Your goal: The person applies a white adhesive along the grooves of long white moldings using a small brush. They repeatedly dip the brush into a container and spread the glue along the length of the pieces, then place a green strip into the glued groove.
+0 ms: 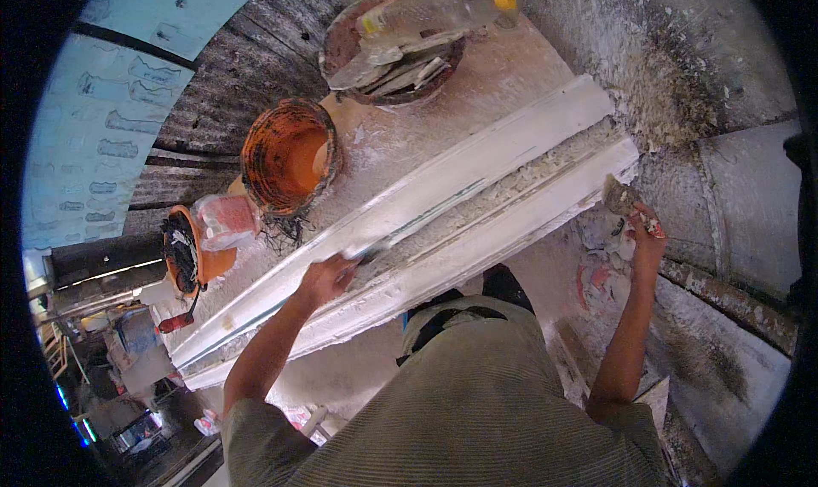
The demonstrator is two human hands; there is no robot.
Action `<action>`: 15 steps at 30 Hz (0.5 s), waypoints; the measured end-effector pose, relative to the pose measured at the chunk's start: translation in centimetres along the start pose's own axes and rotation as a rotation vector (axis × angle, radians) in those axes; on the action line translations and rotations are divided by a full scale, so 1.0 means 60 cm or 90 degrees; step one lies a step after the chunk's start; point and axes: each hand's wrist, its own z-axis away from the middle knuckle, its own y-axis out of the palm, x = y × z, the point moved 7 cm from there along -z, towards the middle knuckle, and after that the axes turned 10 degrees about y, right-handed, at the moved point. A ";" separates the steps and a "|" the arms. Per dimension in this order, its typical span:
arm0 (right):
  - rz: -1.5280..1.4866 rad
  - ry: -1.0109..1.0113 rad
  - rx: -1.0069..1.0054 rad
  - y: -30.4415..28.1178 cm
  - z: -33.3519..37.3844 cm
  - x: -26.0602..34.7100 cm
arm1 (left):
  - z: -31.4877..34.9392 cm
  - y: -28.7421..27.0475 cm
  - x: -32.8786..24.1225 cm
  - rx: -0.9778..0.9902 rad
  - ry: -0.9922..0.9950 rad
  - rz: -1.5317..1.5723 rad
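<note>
Gripping a blurred tool (369, 253), the left hand (327, 281) slants over white moulding (511, 146).

The person's left hand (328, 281) holds a blurred tool (370, 254) over a long white moulding (477, 238); the right hand (649, 230) grips a caked, red-handled implement (620, 197) near its end. Behind sits an orange bucket (285, 159).

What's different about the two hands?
The left hand is over the long white piece, while the right hand is off near its right end. The left hand's tool is too blurred to make out; the right hand's tool shows more clearly, with a greyish end and reddish handle. Both hands are bare and hold tools.
</note>
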 end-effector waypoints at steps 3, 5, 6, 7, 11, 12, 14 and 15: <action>-0.096 -0.045 0.028 -0.009 -0.037 0.018 | -0.221 -0.008 -0.087 -0.002 0.116 0.079; -0.028 -0.101 -0.005 -0.010 -0.052 0.041 | -0.383 0.002 -0.146 0.064 0.053 0.039; -0.001 -0.129 -0.012 -0.009 -0.056 0.054 | -0.459 -0.009 -0.184 0.054 0.098 -0.003; -0.007 -0.108 -0.007 -0.004 -0.059 0.058 | -0.522 -0.028 -0.220 -0.015 0.131 -0.007; -0.013 -0.127 0.022 0.010 -0.048 0.083 | -0.601 -0.034 -0.243 -0.008 0.150 -0.017; -0.036 -0.144 0.046 0.011 -0.041 0.085 | -0.583 -0.036 -0.234 -0.047 0.184 -0.017; 0.000 -0.122 0.000 -0.004 -0.028 0.064 | -0.493 -0.007 -0.173 0.000 0.130 -0.009; -0.010 -0.122 0.001 -0.014 -0.022 0.049 | -0.420 -0.004 -0.138 -0.023 0.133 0.050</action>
